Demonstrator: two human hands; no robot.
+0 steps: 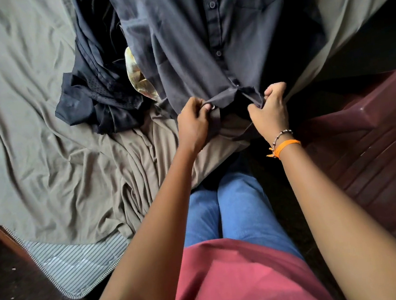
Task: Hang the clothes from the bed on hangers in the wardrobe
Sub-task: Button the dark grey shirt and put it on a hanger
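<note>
Dark shirt [205, 39], both hands gripping its near edge at the bed's [15, 95] near edge.
Soft, light, floppy; left hand [193, 124] and right hand [269, 110] pinch bunched cloth; probably best held there.

The dark shirt [205, 39] runs off the top edge, its collar unseen. The black clothes pile [97, 87] hides most of a yellowish patterned item [137, 79]. The maroon chair [368, 151] is cut off at right.

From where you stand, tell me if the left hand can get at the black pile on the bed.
Probably yes. The pile lies uncovered on the sheet just beyond the left hand, but that hand grips the shirt and must let go first.
</note>
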